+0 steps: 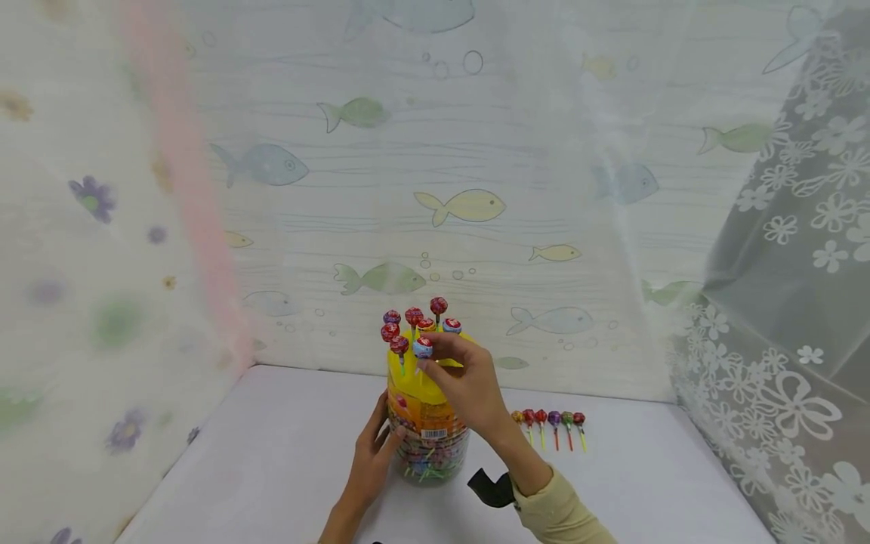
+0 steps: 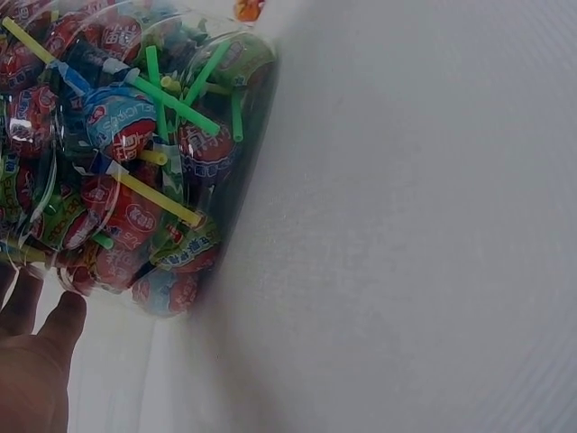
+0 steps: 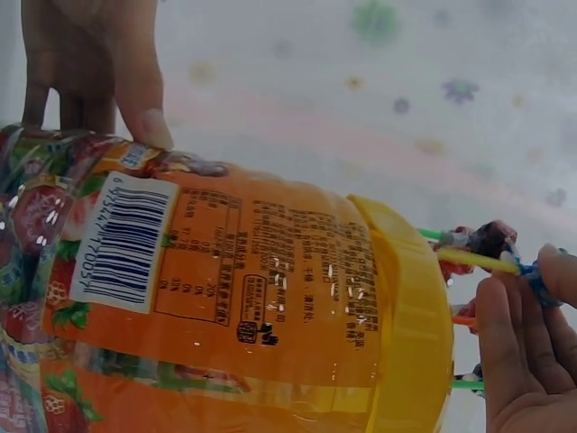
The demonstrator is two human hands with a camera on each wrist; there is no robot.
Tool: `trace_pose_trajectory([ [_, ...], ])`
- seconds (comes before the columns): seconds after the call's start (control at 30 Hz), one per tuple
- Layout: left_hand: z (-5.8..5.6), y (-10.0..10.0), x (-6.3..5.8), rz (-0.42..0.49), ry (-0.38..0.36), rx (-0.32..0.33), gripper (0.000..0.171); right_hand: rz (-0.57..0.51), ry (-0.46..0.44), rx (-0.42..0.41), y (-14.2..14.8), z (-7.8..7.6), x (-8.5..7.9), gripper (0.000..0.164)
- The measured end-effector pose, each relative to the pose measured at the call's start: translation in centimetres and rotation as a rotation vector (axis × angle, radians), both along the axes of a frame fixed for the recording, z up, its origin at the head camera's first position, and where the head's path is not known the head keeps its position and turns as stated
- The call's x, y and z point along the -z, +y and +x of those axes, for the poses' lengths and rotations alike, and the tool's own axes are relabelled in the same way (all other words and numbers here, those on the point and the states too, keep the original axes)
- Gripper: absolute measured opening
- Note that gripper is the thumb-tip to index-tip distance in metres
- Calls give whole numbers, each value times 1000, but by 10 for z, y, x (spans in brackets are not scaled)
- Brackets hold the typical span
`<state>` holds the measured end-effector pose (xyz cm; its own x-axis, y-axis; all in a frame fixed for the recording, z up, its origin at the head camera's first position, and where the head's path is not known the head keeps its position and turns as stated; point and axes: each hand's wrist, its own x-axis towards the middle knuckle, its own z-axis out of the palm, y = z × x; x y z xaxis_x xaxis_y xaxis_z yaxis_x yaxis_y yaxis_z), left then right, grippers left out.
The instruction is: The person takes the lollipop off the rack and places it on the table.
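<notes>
A clear plastic jar with a yellow lid and an orange label stands upright on the table, filled with wrapped lollipops. My left hand holds its left side, thumb toward the front and fingers reaching behind. Over the lid, my right hand pinches a lollipop in a blue, white and red wrapper between thumb and fingers. Its yellow stick points down at the lid top. Several other lollipops stand upright in the lid, mostly red-wrapped, around the pinched one.
On the white table, several lollipops lie in a row to the right of the jar, sticks toward me. A black curved object shows beside my right forearm. A fish-patterned curtain hangs behind the table, with flowered curtains at both sides.
</notes>
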<state>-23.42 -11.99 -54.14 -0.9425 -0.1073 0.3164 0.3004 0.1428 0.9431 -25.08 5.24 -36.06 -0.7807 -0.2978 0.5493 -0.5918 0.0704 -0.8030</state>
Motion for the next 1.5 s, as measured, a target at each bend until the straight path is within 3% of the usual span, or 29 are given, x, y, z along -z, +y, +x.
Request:
trace_pose_trajectory([
  [0.43,-1,-1,-1,-13,9,7,69,-43,28,-29,8,3,-1,29],
  [0.83,-4,-1,5,-10,4,-7,69,-76,33,-1,23,9,13,32],
  [1.17,-2,-2,3,-6,16,4,68,-141,29,41,42,10,41,33],
  [1.37,0,-2,0,-9,29,14,67,-152,8,45,59,6,66,32],
  [1.5,0,-1,1,0,31,25,67,-133,-41,90,76,2,90,32],
])
